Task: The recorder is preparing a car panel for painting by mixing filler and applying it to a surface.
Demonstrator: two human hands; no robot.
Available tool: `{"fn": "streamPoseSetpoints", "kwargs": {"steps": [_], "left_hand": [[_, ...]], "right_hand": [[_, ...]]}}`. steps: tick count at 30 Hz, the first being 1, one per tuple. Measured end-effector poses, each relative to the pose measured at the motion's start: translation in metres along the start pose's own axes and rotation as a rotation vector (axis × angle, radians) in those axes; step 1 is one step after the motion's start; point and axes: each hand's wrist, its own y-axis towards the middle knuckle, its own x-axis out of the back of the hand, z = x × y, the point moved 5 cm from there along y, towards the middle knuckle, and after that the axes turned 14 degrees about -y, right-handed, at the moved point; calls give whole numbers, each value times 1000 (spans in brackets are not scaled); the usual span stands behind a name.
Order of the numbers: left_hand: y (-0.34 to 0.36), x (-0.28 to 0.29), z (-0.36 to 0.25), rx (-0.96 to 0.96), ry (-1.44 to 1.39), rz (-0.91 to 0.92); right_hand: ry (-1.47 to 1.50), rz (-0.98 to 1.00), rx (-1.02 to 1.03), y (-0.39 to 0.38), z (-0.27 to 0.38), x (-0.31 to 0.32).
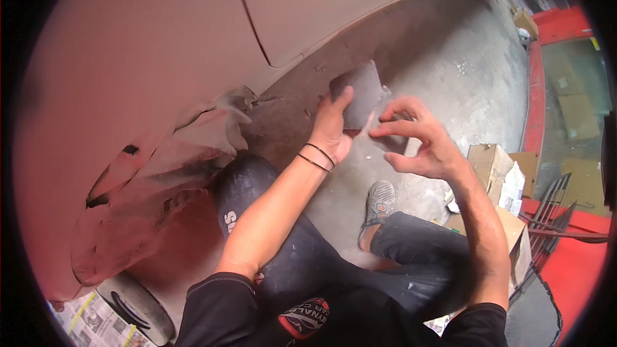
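My left hand (332, 123) grips a flat grey rectangular sheet (365, 90), its thumb lying across the near face. The sheet is tilted, and a pale, ragged strip (371, 119) runs along its right edge. Close by that edge is my right hand (421, 138), its fingers bent and its thumb apart from the forefinger. The forefinger tip is at the strip; whether it touches is blurred. Both hands are above the concrete floor, beside the dull pinkish-grey car body (160, 45).
Crumpled covering (199, 138) hangs at the wheel arch, above a wheel (138, 308) and newspaper (90, 321). Cardboard boxes (488, 167), dark slatted parts (553, 205) and a red panel with glass (536, 83) stand right. My shoe (380, 202) rests on the concrete floor (450, 71).
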Motion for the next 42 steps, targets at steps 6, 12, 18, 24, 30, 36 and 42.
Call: {"fn": "streamPoseSetpoints", "kwargs": {"steps": [6, 12, 18, 24, 30, 36, 42], "left_hand": [[-56, -20, -9, 51, 32, -27], [-57, 1, -37, -378, 833, 100], [-99, -23, -50, -326, 1000, 73], [-80, -7, -64, -758, 1074, 28], [-61, -5, -77, -770, 658, -73], [-61, -4, -25, -77, -123, -89], [-59, -2, -26, 46, -132, 66]], "right_hand": [[-235, 32, -135, -17, 10, 29], [-495, -94, -87, -11, 11, 19], [-475, -20, -9, 5, 39, -38], [-505, 40, 89, 0, 56, -54], [-391, 29, 167, -9, 65, -45], [-73, -119, 126, -18, 56, -32], [-320, -160, 1, -21, 4, -14]]}}
